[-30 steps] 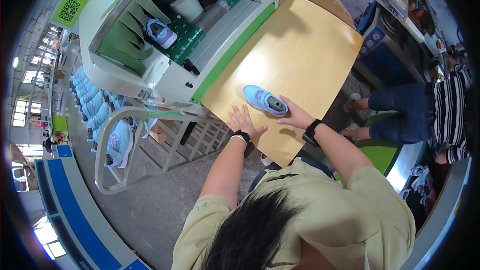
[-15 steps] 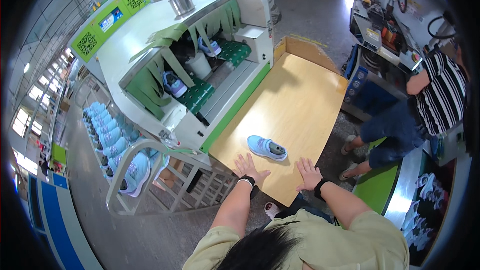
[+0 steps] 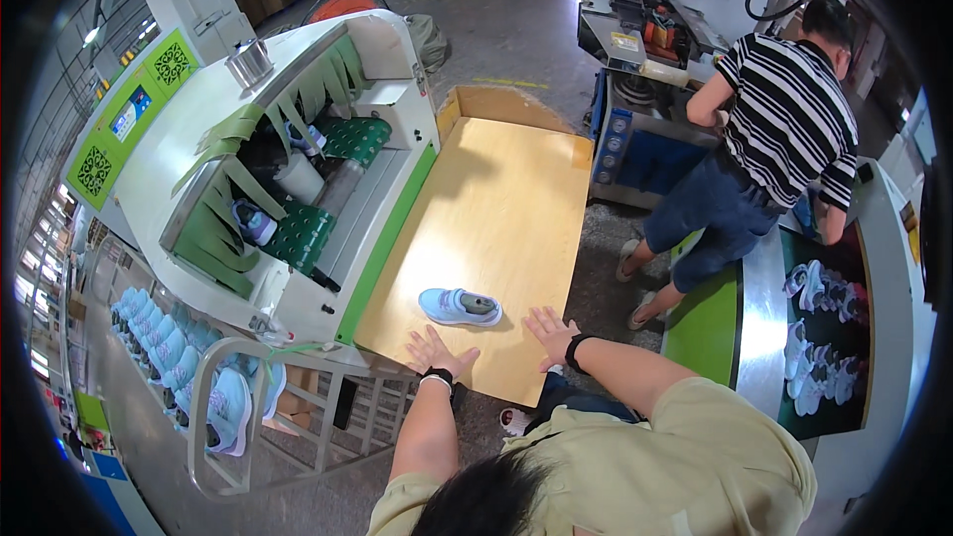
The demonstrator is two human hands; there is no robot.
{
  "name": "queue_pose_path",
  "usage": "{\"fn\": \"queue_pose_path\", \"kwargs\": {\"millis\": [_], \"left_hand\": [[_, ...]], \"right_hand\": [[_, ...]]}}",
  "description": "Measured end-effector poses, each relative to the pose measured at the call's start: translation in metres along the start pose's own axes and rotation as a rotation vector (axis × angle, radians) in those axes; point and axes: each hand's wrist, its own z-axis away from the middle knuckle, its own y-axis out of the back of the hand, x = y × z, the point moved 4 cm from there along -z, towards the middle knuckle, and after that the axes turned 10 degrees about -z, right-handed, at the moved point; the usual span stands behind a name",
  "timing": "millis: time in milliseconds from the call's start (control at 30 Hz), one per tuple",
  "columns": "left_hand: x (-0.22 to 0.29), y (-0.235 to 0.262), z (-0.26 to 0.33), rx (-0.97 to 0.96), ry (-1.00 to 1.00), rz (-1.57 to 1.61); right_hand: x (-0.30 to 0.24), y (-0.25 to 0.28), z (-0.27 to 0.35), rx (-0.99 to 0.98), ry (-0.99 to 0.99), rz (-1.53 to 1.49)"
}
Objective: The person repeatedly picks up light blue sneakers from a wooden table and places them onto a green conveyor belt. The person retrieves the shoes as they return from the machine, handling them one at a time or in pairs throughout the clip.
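- Factory floor, with a wooden worktop point(image 3: 496, 208) beside a white-and-green conveyor machine point(image 3: 268, 189).
- Blue shoe point(image 3: 460, 307) lying on the worktop near its front edge, long axis left to right, toe to the left, heel opening to the right.
- Left hand point(image 3: 437, 349) flat on the worktop just below the shoe, fingers spread, gripping nothing.
- Right hand point(image 3: 552, 330) flat beside the heel, fingers spread, empty.
- Person in a striped shirt point(image 3: 784, 114) bent over a machine at right.

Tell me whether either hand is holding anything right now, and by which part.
Nothing is held. Both the left hand and right hand lie open and flat on the wooden table, apart from the light blue shoe.
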Motion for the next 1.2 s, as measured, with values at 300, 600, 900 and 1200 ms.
{"fn": "queue_pose_path", "kwargs": {"millis": [300,600,900,1200], "left_hand": [[-0.004,0.003,0.004,-0.003,0.009,0.001],[-0.002,0.012,0.008,0.026,-0.009,0.028],[-0.002,0.011,0.01,0.027,0.0,0.098],[-0.006,0.008,0.009,0.019,0.013,0.157]], "right_hand": [[-0.004,0.002,-0.001,-0.006,0.009,0.001],[-0.003,0.001,-0.006,-0.003,0.01,0.12],[-0.018,0.049,-0.02,-0.024,0.125,0.148],[0.003,0.209,-0.212,0.668,0.172,-0.188]]}}
